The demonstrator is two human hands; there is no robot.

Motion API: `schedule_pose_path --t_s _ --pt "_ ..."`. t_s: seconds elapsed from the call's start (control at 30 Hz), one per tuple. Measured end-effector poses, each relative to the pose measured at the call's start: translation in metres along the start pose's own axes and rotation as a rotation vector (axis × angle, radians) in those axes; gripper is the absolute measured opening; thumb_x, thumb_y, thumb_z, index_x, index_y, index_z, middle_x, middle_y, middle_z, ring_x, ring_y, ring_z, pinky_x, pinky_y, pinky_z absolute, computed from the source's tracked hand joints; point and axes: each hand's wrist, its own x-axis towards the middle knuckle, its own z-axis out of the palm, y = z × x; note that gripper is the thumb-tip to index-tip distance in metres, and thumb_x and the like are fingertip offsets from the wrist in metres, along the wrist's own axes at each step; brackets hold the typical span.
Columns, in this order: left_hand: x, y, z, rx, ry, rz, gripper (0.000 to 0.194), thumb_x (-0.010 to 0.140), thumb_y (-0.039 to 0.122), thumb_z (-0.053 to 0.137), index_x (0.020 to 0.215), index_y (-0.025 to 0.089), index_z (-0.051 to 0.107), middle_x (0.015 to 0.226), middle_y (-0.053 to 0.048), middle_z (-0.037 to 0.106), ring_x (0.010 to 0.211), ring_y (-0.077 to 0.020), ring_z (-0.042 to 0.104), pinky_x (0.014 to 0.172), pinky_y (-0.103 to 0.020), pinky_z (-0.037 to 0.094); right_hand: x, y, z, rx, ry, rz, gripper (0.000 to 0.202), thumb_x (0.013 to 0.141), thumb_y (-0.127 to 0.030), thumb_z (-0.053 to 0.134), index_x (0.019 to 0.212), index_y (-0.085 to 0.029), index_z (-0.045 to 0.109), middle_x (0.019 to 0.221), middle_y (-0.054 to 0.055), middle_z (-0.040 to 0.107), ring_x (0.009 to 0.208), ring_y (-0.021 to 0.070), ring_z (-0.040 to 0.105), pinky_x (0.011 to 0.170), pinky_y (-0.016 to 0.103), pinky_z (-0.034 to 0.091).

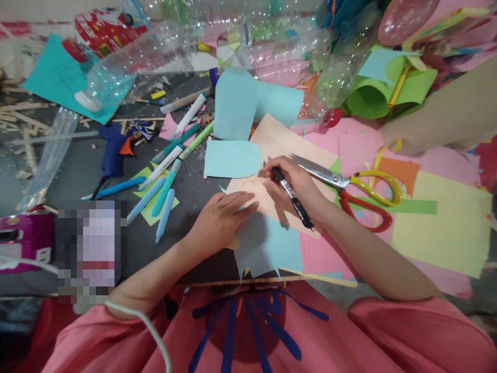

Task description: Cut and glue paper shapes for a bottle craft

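My right hand point(297, 184) holds a black pen point(293, 198) in a pinch over a peach paper sheet point(310, 147). A small curved line is drawn on the sheet between my two hands. My left hand point(223, 217) lies flat with fingers spread on the sheet's left edge. A light blue paper piece point(233, 158) with one rounded end sits just above my left hand, overlapping the peach sheet. Large scissors point(344, 184) with yellow and red handles lie partly open, right of my right hand.
Markers point(166, 186), a blue glue gun point(112, 150) and a blurred-out phone-like object point(99, 243) lie left. Plastic bottles point(135, 57) crowd the back. Coloured paper point(442, 223) covers the right. Another person's arm point(446, 109) reaches in at upper right. A white cable crosses my left arm.
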Motion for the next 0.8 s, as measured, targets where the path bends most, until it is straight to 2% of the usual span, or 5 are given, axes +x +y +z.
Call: schedule_pose_path --t_s 0.8 --pt "0.0010 0.0017 -0.0024 0.055 0.047 0.030 0.030 0.093 0.009 0.045 0.117 0.015 0.063 0.123 -0.010 0.069 0.113 -0.0206 0.064 0.084 -0.034 0.045 -0.0009 0.0000 0.0026 0.016 0.029 0.016 0.014 0.080 -0.016 0.058 0.091 -0.025 0.056 0.085 0.000 0.058 0.073 0.0135 0.056 0.069 0.029 0.044"
